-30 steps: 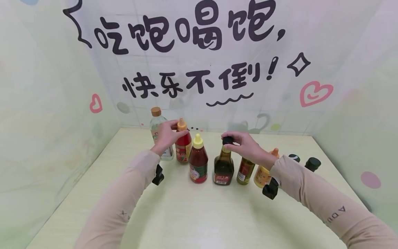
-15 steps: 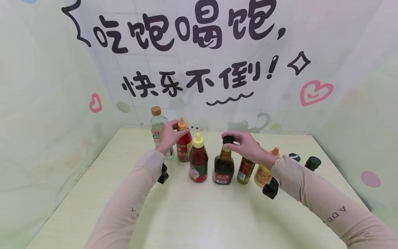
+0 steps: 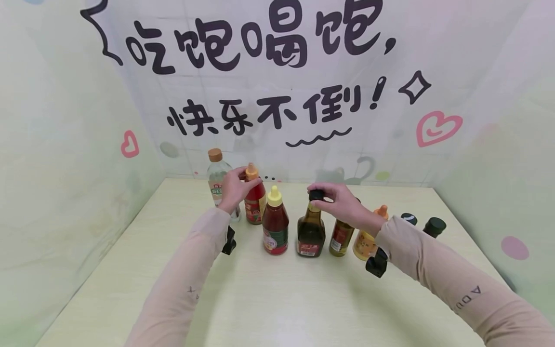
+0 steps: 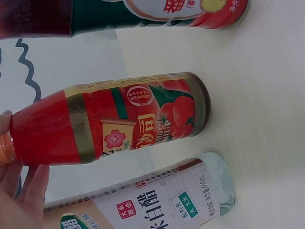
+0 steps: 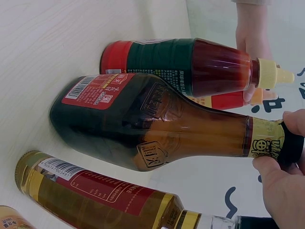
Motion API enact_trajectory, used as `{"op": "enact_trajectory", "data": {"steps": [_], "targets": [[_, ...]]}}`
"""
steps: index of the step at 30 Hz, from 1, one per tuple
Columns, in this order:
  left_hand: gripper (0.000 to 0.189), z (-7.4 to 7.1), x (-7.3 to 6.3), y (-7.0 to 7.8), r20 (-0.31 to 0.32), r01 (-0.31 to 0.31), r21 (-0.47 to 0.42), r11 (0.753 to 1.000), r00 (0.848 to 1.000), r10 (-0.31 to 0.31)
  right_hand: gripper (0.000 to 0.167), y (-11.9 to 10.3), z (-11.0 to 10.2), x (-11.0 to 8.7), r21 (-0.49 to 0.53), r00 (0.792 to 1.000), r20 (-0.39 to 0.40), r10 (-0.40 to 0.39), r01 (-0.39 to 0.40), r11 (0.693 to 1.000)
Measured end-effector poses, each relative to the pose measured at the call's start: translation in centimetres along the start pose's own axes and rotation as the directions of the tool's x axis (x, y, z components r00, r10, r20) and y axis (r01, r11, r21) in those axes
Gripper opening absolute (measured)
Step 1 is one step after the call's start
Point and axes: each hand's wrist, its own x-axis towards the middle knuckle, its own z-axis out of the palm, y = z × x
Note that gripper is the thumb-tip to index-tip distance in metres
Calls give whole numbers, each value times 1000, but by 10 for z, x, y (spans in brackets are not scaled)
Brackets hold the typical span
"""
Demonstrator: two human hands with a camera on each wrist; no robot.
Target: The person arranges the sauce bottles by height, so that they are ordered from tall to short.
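My left hand (image 3: 234, 189) pinches the orange-capped neck of a red ketchup bottle (image 3: 255, 205), thumb on one side and fingers on the other. In the left wrist view the tomato label of this bottle faces the camera. A clear white-vinegar bottle (image 4: 157, 200) with a brown cap stands close by on the left, partly behind the hand. With my right hand (image 3: 340, 201) I hold the black cap and neck of a dark brown soy sauce bottle (image 5: 143, 119), which is upright on the table. Between the two held bottles stands a dark red sauce bottle (image 3: 275, 226) with a yellow nozzle cap.
Right of the soy sauce are a golden oil-like bottle (image 3: 341, 237) and a yellow bottle (image 3: 365, 246) with an orange nozzle, partly under my right arm. Two dark caps (image 3: 435, 226) show beyond the sleeve. A printed backdrop (image 3: 277, 159) rises behind the pale table (image 3: 277, 299).
My left forearm has swung slightly right, with the ketchup bottle shifting a little right beside the vinegar bottle. My right hand keeps its hold on the soy sauce bottle.
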Motion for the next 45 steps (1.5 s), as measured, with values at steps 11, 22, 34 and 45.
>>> {"op": "enact_trajectory", "data": {"steps": [11,22,34,45], "targets": [[46,3,3,-2,-38,-20,-10,1000,999,20,35,1,0,0,-17,1000,-5,-6,6,1000],[47,10,5,-1,-76,19,-26,999,997,-21,36,2,0,0,-12,1000,-1,-5,5,1000],[48,8,4,0,-18,33,-39,999,999,-34,35,1,1,-1,-16,1000,-10,2,-3,1000],[57,7,2,7,50,85,-34,996,995,-83,37,0,1,-1,-14,1000,-11,21,-21,1000]]}}
